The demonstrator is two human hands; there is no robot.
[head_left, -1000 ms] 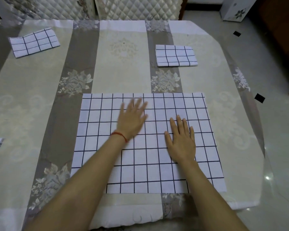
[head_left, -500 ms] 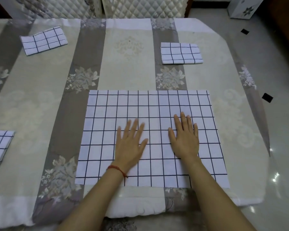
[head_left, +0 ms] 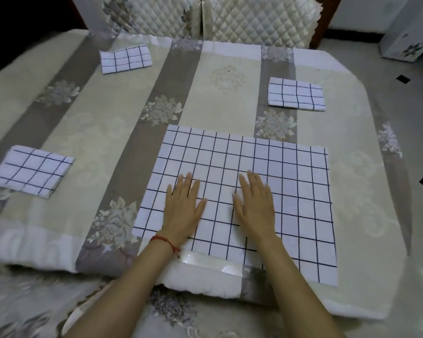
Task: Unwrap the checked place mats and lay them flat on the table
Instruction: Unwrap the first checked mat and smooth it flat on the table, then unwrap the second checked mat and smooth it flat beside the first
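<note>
A white place mat with a dark check lies spread flat near the table's front edge. My left hand, with a red string at the wrist, rests palm down on its near left part. My right hand lies flat beside it, fingers apart, near the mat's middle. Three folded checked mats sit around it: one at the left, one at the far left, one at the far right.
The table wears a cream and grey floral cloth. Two quilted chair backs stand at its far side. The table's cut corner and glossy tiled floor lie to the right. A white box stands on the floor far right.
Both hands slid toward me over the open mat, the left one most. My view swung left, showing more of the folded mat at the left.
</note>
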